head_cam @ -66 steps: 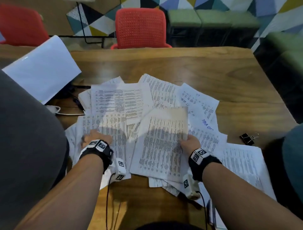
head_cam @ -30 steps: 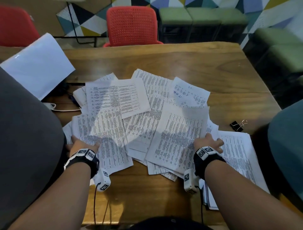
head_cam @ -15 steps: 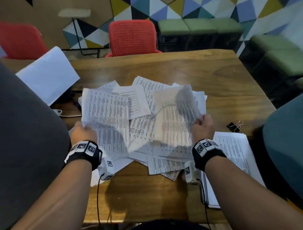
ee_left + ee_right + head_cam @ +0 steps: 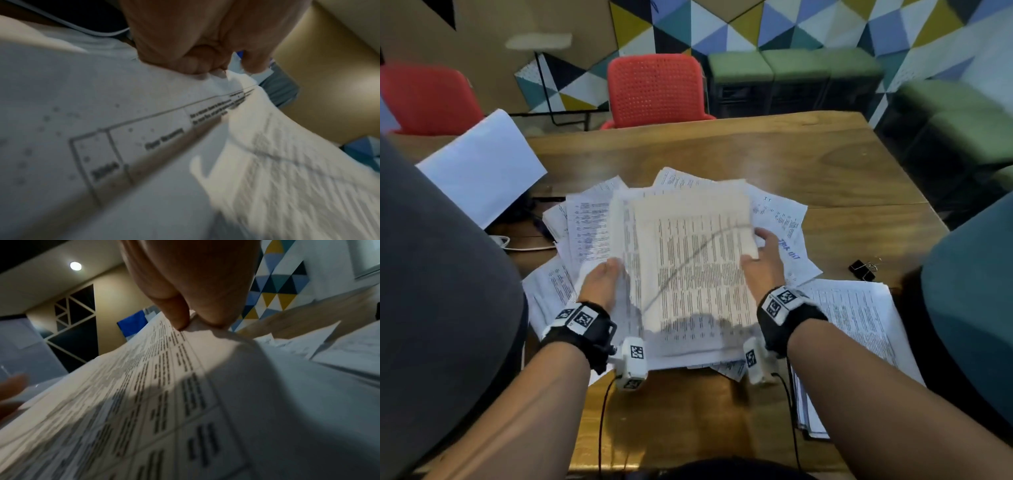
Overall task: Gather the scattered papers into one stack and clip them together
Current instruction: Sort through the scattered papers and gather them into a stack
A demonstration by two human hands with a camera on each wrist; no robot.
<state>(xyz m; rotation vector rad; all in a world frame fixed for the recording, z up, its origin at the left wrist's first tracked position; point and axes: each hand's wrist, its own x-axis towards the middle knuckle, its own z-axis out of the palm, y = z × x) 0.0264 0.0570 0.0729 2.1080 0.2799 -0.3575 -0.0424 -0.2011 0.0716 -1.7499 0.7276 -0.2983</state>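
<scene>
A bundle of printed sheets (image 4: pixel 688 267) is lifted off the wooden table (image 4: pixel 825 171) between both hands. My left hand (image 4: pixel 602 284) grips its left edge, with the fingers curled under the paper (image 4: pixel 123 129) in the left wrist view. My right hand (image 4: pixel 763 260) pinches the right edge, thumb on top of the printed sheet (image 4: pixel 164 386) in the right wrist view. More loose sheets (image 4: pixel 787 219) lie fanned out beneath the bundle. A black binder clip (image 4: pixel 863 268) rests on the table to the right, apart from both hands.
A second pile of printed pages (image 4: pixel 859 329) lies at the front right under my right forearm. A blank white sheet (image 4: pixel 479 168) sticks up at the left above a white cable (image 4: pixel 517 245). Red chairs (image 4: pixel 655 89) stand behind the table; a person in grey (image 4: pixel 441 291) is close at left.
Both hands have drawn inward and lifted, bringing the left and right sheets together into one raised bundle. The head view has tilted up slightly.
</scene>
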